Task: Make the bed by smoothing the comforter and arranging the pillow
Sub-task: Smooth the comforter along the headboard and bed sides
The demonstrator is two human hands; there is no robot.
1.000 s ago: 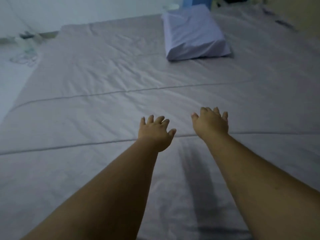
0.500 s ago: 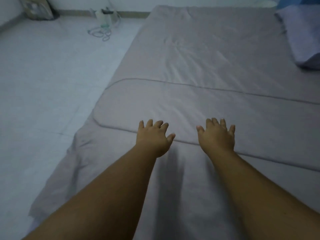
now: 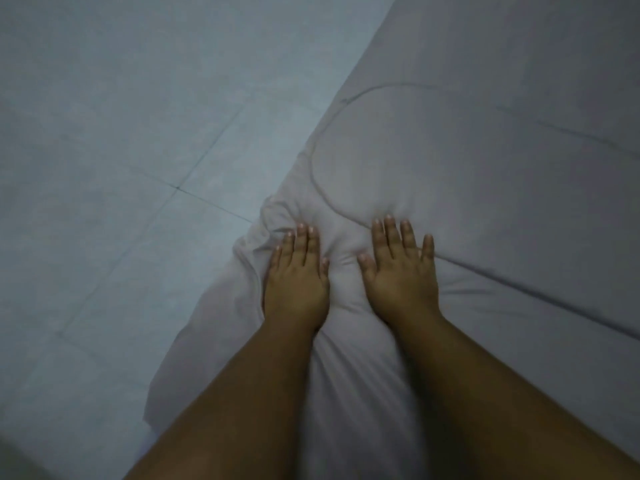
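Note:
The pale grey comforter [image 3: 485, 174] fills the right half of the view, with a curved stitched seam near its corner. Its left edge is bunched into folds [image 3: 263, 223] beside the floor. My left hand [image 3: 296, 271] lies flat, palm down, on the comforter just right of those folds, fingers together. My right hand [image 3: 401, 271] rests flat next to it, fingers slightly spread, fingertips on the seam. Neither hand holds anything. The pillow is out of view.
Light tiled floor [image 3: 121, 150] takes up the left half of the view, with dark grout lines crossing it. The comforter's edge hangs onto the floor at lower left [image 3: 166, 382].
The view has swung left and down to the comforter's corner. Both hands have come down from hovering to pressing flat on the fabric. The pillow has left the view.

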